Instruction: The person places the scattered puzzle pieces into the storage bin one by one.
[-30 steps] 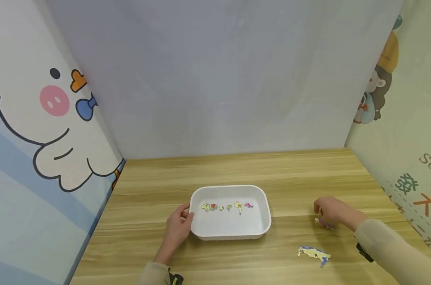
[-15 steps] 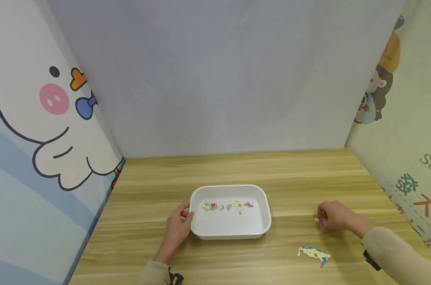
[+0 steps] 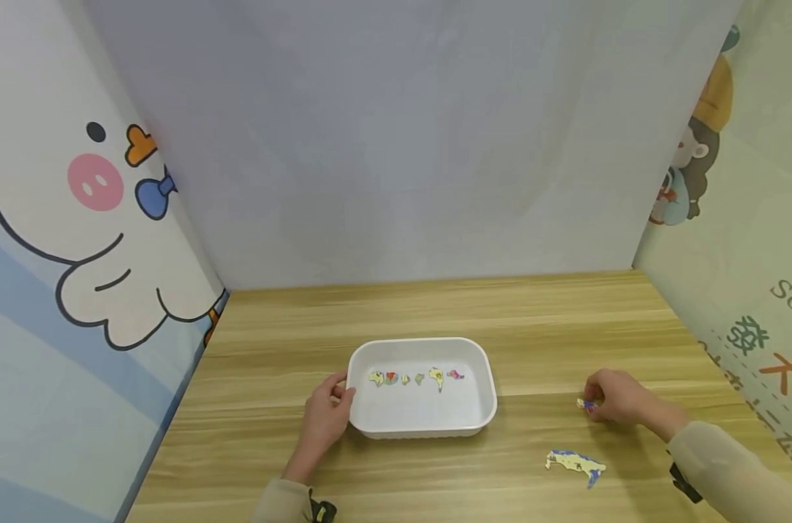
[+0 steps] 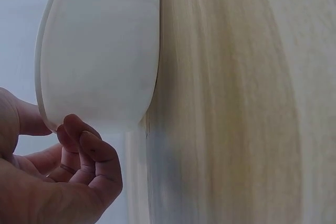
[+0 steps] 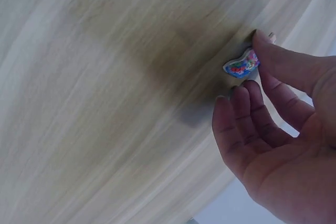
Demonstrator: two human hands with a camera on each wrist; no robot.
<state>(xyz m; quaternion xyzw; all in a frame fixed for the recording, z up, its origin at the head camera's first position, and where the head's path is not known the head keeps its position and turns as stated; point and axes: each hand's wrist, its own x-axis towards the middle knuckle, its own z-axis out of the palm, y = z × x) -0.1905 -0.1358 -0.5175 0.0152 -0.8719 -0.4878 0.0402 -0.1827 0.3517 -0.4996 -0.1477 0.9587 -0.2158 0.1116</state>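
Observation:
At the left end of a white plastic tray (image 3: 422,420), my left hand (image 3: 326,418) grips the rim. The left wrist view shows the thumb on the rim and curled fingers against the outer wall. To the right, my right hand (image 3: 621,398) is low over the table, with a small, irregular puzzle piece (image 5: 241,66) between thumb and index finger. Its printed face is blue, red and green; part is hidden by the thumb. Several small puzzle pieces (image 3: 437,378) lie in a row inside the tray. Nearer the front lies a larger cream-and-blue puzzle piece (image 3: 574,462), flat on the wood.
The wood-grain table (image 3: 265,349) meets a pale grey curtain (image 3: 409,181) at the back. Printed cloths hang on both sides: a cartoon duck (image 3: 95,181) on the left, lettering (image 3: 782,370) on the right.
My right hand has shifted slightly right and its thumb and finger have come to the small puzzle piece, whose left end now shows more. The left hand and tray stay put.

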